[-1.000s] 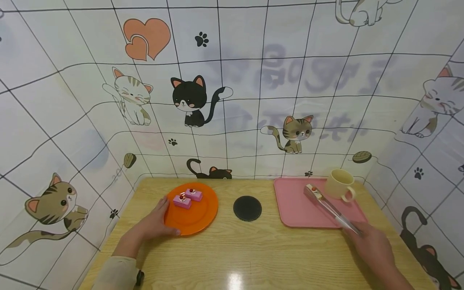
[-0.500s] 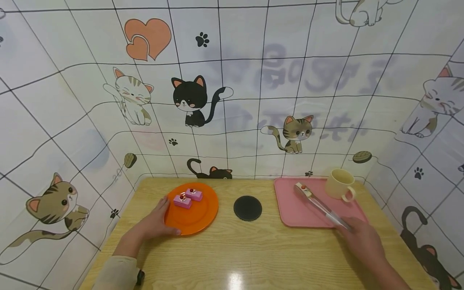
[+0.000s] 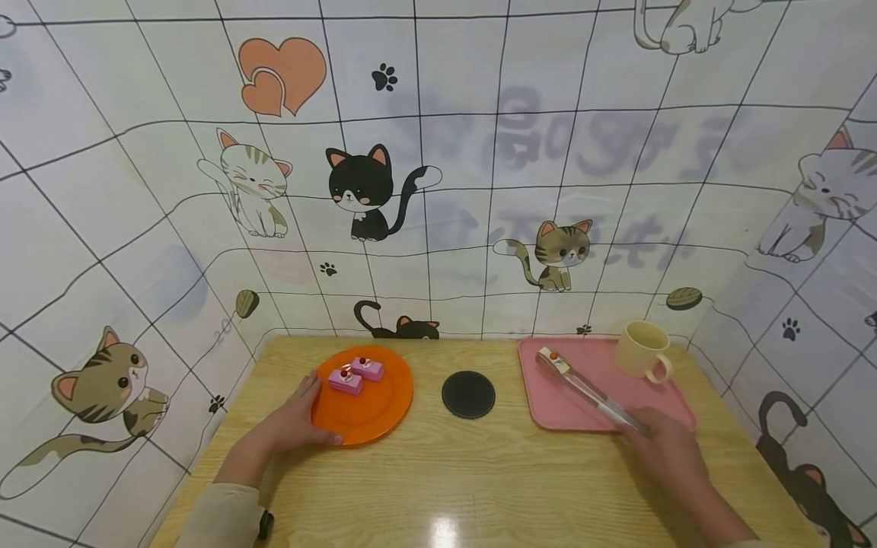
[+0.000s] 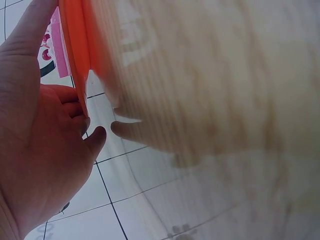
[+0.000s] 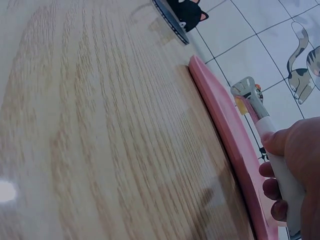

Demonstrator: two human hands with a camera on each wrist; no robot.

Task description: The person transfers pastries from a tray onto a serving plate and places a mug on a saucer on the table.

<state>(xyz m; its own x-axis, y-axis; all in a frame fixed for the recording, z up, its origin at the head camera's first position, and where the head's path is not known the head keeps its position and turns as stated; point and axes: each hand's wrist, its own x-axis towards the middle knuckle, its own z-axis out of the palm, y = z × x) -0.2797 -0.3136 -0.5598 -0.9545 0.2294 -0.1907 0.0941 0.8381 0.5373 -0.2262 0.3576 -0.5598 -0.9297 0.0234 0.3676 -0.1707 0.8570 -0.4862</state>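
My right hand (image 3: 668,449) grips the white handle of metal tongs (image 3: 592,392) over the pink tray (image 3: 582,411). Between the tips of the tongs is a small cream-coloured toy cake slice (image 3: 553,361) with a red-orange topping; in the right wrist view the tongs' head (image 5: 244,87) partly covers it. My left hand (image 3: 298,417) holds the left rim of an orange plate (image 3: 377,422), thumb at the near edge and fingers along the far left side. Two pink toy cake slices (image 3: 346,381) with cherry tops sit side by side on that plate.
A pale yellow mug (image 3: 639,350) stands at the back right of the tray, its handle to the right. Between plate and tray lies a round black coaster (image 3: 469,394) on the wooden table (image 3: 438,472). Cat-patterned cloth walls (image 3: 452,213) rise behind and at both sides.
My right hand has moved left over the tray, carrying the tongs and the cream cake slice away from the mug. The left hand and plate have stayed in place.
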